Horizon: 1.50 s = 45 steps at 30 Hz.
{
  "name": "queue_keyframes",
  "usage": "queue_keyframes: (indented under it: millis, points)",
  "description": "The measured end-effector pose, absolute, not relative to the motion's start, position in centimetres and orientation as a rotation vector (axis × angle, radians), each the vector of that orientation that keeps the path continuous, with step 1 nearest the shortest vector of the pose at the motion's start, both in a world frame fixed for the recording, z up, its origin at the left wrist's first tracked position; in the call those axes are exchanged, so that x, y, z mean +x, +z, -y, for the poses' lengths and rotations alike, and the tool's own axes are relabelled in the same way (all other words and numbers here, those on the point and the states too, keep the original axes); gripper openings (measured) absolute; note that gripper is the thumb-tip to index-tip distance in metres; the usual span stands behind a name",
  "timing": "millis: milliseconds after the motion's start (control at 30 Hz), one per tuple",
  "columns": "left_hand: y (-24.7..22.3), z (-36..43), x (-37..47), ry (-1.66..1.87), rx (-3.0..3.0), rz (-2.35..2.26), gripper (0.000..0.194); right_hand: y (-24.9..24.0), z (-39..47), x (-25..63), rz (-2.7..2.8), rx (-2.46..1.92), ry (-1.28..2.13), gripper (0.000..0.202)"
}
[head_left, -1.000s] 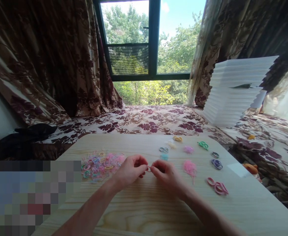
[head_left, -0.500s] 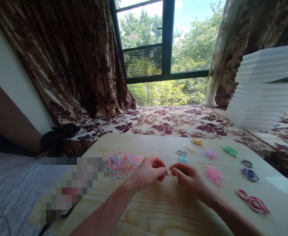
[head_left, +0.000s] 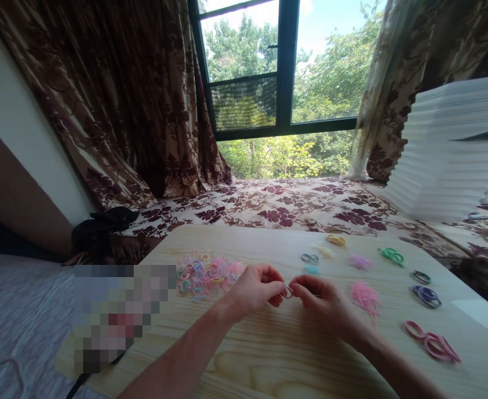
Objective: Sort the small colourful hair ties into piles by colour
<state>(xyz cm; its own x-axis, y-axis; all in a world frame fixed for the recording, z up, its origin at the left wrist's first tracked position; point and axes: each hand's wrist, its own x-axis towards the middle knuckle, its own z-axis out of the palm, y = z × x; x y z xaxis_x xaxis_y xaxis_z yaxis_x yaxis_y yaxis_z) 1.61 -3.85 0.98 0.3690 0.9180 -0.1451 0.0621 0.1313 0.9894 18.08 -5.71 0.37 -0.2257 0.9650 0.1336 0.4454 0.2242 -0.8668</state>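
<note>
Between my two hands, above the middle of the table, is a small pinkish-red hair tie point(head_left: 286, 293). My left hand point(head_left: 257, 286) pinches it at its left side with thumb and fingers. The thumb and forefinger of my right hand point(head_left: 319, 297) close on its right side. Left of my hands lies a mixed heap of coloured hair ties and small rubber bands point(head_left: 204, 275). On the right are sorted groups: a pink rubber band pile point(head_left: 365, 298), larger pink hair ties point(head_left: 434, 344), purple hair ties point(head_left: 427, 296) and green hair ties point(head_left: 391, 255).
The pale wooden table point(head_left: 244, 354) also bears yellow hair ties point(head_left: 336, 240), grey hair ties point(head_left: 310, 259), a lilac band pile point(head_left: 360, 262) and a dark hair tie point(head_left: 422, 276). A blurred-out object point(head_left: 121, 321) with a black cable lies at the left edge. Behind is a patterned ledge point(head_left: 277, 205).
The hair tie has turned slightly between my fingers and now looks more folded. Both hands keep nearly the same place; the whole view has shifted a little.
</note>
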Motion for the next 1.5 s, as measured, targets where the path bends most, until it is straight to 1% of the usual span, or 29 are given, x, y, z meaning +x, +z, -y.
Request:
queue_keyframes:
  millis: [100,233,500,633,800,967,1067,1233,1500]
  points:
    - [1.0,3.8,1.6,0.823,1.262,-1.023,0.011,0.5,6.0,18.0,1.806,-1.270,0.921,0.021]
    - [1.2,3.8,1.6,0.829,1.192,-0.996,0.015,-0.1,6.0,17.9,1.827,-1.208,0.886,0.015]
    - [1.4,3.8,1.4,0.815,1.129,-0.980,0.019,-0.9,5.7,17.8,1.865,-1.194,0.761,0.020]
    - [1.4,3.7,1.5,0.813,1.149,-1.015,0.016,-0.5,5.8,17.7,1.849,-1.228,0.827,0.022]
    - [0.9,3.4,1.4,0.881,1.303,-1.167,0.007,1.2,4.9,19.9,1.709,-1.397,1.011,0.027]
    - [0.4,3.3,1.4,0.794,1.476,-1.206,0.007,4.2,4.6,26.1,1.647,-1.629,0.921,0.030]
    - [0.2,3.4,1.4,0.778,1.527,-1.219,0.010,5.1,5.6,30.5,1.656,-1.755,0.878,0.027]
    - [-0.4,3.1,1.3,0.773,1.528,-1.209,0.015,4.7,7.6,34.8,1.621,-1.990,0.871,0.020]
    - [-0.5,3.2,1.3,0.746,1.521,-1.219,0.020,3.4,8.2,35.6,1.577,-2.120,0.841,0.018]
